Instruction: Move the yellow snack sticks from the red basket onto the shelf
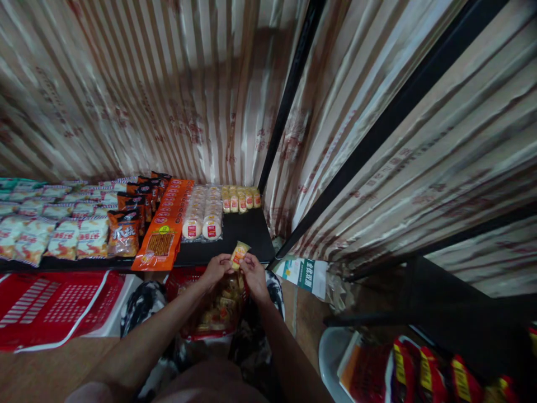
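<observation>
Between my two hands, at the shelf's front edge, is a small yellow wrapped snack packet [239, 255]. My left hand [217, 268] grips its left side and my right hand [254, 274] pinches its right side. Below them, between my knees, a red basket [197, 337] holds many similar yellow packets [220, 310]. On the black shelf [247, 229] beyond my hands, several like packets [241, 198] stand in rows at the back right. Left of these lie clear packs of round white crackers [201, 215].
An orange snack strip [161, 235], dark orange-topped bags [124, 232] and white snack bags [62, 238] fill the shelf leftward. A red basket [62, 308] sits below left. Black metal posts [293, 89] and a striped curtain [188, 84] bound the shelf. Red packages [428, 372] lie lower right.
</observation>
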A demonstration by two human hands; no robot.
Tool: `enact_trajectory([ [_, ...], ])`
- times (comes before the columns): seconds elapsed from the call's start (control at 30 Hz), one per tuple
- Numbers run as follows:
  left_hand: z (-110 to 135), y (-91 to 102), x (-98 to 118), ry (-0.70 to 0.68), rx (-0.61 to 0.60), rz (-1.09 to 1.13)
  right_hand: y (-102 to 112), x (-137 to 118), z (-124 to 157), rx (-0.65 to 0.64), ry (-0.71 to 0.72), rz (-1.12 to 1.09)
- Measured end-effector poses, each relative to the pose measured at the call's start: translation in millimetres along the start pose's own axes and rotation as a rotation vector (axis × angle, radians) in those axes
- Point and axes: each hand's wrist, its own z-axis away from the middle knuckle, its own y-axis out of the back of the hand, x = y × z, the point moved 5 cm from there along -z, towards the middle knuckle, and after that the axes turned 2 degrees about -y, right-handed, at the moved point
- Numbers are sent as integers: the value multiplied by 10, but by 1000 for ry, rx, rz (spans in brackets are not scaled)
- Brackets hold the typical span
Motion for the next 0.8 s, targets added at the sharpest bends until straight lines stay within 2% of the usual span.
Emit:
enact_trajectory([
  [0.23, -142, -77, 29, -14, 100, -92, 65, -14, -188, 17, 100, 129],
  [0.37, -260, -133, 22, -37, 79, -182, 107, -111, -270, 57, 142, 215],
  [0.57, -407, -91, 155, -244, 204, -641, 147, -145, -439, 91, 192, 278],
  [0.63, -432, -111, 206, -256, 223, -723, 168, -136, -506, 111, 204, 267],
  [0.7, -459, -150, 237, -243, 218, -735, 189, -138, -565, 131, 215, 256],
  [0.8, -524, -214, 239, -237, 198, -638, 211, -156, -642, 147, 233, 263],
])
